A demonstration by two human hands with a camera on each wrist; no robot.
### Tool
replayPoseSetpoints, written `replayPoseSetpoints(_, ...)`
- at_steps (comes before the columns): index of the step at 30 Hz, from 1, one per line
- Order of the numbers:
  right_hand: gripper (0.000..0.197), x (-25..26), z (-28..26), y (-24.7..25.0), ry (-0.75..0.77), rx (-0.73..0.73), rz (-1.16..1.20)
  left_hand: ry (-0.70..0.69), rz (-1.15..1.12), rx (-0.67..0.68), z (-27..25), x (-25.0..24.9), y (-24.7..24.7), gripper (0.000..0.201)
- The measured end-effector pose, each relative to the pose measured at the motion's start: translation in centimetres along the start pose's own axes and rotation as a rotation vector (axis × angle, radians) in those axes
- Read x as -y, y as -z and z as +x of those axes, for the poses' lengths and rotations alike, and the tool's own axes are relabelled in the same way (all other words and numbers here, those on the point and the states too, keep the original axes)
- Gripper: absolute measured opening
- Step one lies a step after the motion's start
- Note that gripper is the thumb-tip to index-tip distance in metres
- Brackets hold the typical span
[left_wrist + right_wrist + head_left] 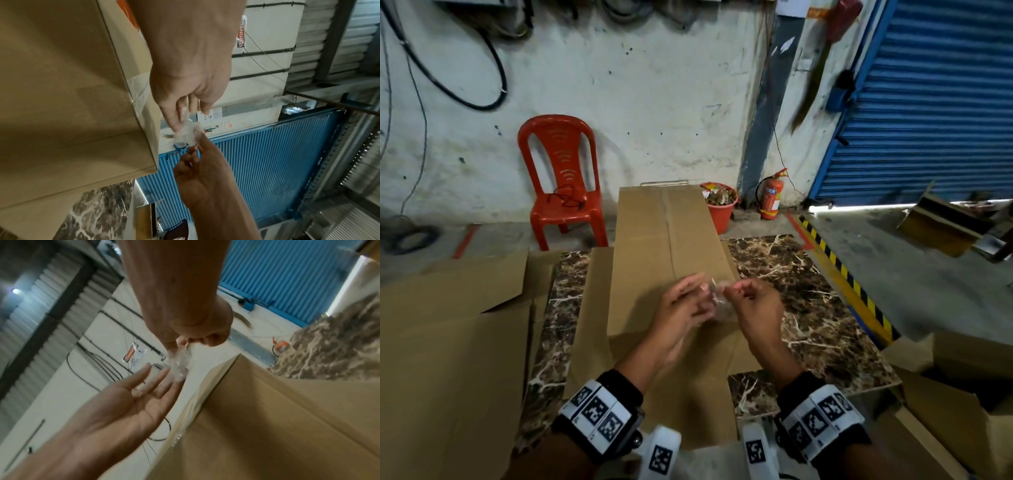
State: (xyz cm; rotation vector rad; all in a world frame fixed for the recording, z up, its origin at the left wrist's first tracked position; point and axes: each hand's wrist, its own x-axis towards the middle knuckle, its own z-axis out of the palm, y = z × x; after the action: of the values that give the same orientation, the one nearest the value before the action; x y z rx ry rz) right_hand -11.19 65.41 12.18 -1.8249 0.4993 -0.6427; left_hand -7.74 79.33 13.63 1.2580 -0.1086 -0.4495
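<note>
A small crumpled wad of clear plastic film (pixel 717 298) hangs between my hands, above a long flat cardboard box (pixel 664 233) lying on a brown marble table (pixel 811 308). My right hand (pixel 732 290) pinches the film's top with thumb and fingertips; the right wrist view shows the pinch (pixel 182 344) on the film (pixel 179 368). My left hand (pixel 700 291) stays flat, palm up, straight fingers (pixel 156 378) touching the film from below. In the left wrist view the film (pixel 186 134) sits between left fingertips (pixel 174 123) and the right hand (pixel 195 147).
Flattened cardboard sheets (pixel 448 342) cover the left side. Open cartons (pixel 962 394) stand at the right. Behind the table are a red plastic chair (pixel 561 178), an orange bucket (pixel 720 209), a fire extinguisher (pixel 770 200) and a blue roller shutter (pixel 928 102).
</note>
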Motion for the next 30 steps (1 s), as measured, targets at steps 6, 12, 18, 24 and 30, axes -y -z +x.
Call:
replayPoseSetpoints(6,0.012,0.7,-1.0,-0.6,0.174,0.166,-0.097,0.034,0.098,0.041,-0.3,-0.7,0.4,0.026)
replayPoseSetpoints(12,0.038,1.5,-1.0,-0.9,0.173,0.591,0.041,-0.042,0.229,-0.055,0.8,-1.6,4.2,0.023)
replayPoseSetpoints(18,0.021,-0.4,-0.2,-1.7,0.154,0.154,-0.308,-0.335,0.603,-0.164,2.5,-2.1,8.6,0.019)
replayPoseSetpoints(24,0.065,-2.9,-1.2,-2.9,0.041,0.343,-0.818,-0.574,0.961,-0.217,5.2,-0.3,13.4,0.019)
replayPoseSetpoints(30,0.075,-3.7,-0.9,-2.5,0.12,0.309,-0.846,-0.302,0.505,-0.298,5.2,1.3,12.1,0.016)
